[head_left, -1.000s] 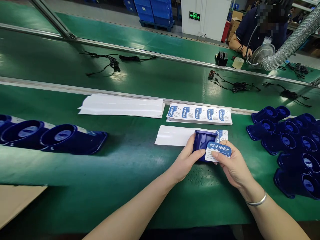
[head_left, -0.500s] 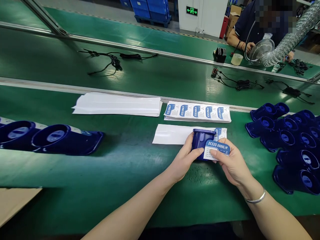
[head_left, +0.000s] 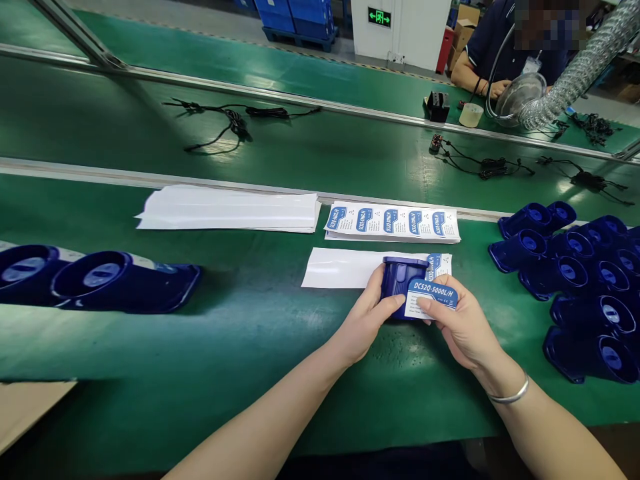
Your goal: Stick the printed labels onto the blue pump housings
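Note:
A dark blue plastic housing (head_left: 400, 272) is held over the green bench, my left hand (head_left: 370, 308) wrapped round its left side with the thumb on its face. My right hand (head_left: 463, 320) pinches a blue-and-white label (head_left: 431, 291) printed "DC52Q-5000L/H" between thumb and fingers. The label overlaps the housing's right part; whether it is stuck down I cannot tell. Just behind lies a label strip (head_left: 340, 268), mostly blank white backing with a printed label at its right end. Farther back is a stack of printed label sheets (head_left: 395, 220).
White backing sheets (head_left: 230, 210) lie left of the label stack. Several blue housings (head_left: 570, 270) stand at right, others (head_left: 135, 283) at left. Beyond the rail, a conveyor (head_left: 325, 147) carries black cables (head_left: 240, 123). A co-worker (head_left: 487, 60) sits across, near a flexible duct (head_left: 575, 93).
My hands keep nearly the same hold on the housing and label. The view has shifted slightly. Cables on the far belt have moved a little to the right.

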Demonstrator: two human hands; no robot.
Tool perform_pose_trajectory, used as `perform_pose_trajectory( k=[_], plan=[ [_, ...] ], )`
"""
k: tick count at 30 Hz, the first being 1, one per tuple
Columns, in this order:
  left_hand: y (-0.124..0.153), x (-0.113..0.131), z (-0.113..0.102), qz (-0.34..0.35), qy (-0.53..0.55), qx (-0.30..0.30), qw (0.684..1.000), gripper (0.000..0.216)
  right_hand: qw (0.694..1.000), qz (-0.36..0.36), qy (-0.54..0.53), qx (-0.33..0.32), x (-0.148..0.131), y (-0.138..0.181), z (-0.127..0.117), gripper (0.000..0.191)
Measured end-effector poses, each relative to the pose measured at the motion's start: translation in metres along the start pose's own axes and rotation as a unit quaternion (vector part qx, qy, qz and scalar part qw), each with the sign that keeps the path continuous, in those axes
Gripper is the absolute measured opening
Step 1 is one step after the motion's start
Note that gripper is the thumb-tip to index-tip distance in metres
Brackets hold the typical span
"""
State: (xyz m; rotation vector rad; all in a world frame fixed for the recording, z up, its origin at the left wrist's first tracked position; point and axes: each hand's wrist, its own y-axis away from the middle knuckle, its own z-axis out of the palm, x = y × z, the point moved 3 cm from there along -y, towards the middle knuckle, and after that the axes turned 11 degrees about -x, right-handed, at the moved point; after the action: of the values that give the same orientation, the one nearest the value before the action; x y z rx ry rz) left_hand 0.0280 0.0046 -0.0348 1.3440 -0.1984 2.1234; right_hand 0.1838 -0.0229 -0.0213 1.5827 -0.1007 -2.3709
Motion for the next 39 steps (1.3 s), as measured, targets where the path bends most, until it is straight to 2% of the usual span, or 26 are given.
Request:
perform_pose_trajectory(
  k=[17, 24, 32, 39],
  plan=[
    [0.0008, 0.0026, 0.0027, 0.013, 0.01, -0.011, 1.0, 0.072, 1.0, -0.002, 0.006, 0.004, 0.0033, -0.0003, -0.0026, 0.034],
    [-0.0007, 0.0034, 0.0016, 0.029, -0.017, -0.053, 0.998, 0.082, 1.0, -0.008, -0.003, 0.004, 0.0013, -0.0002, -0.0017, 0.034],
    [-0.0011, 0.0032, 0.0008, 0.024, -0.029, -0.064, 0.997, 0.082, 1.0, -0.007, -0.001, 0.006, 0.0009, -0.0006, -0.0021, 0.035],
    [-0.0006, 0.0017, 0.0002, 0.027, -0.022, -0.05, 0.998, 0.08, 1.0, -0.008, -0.01, 0.004, 0.002, -0.0007, -0.0025, 0.034]
  ],
)
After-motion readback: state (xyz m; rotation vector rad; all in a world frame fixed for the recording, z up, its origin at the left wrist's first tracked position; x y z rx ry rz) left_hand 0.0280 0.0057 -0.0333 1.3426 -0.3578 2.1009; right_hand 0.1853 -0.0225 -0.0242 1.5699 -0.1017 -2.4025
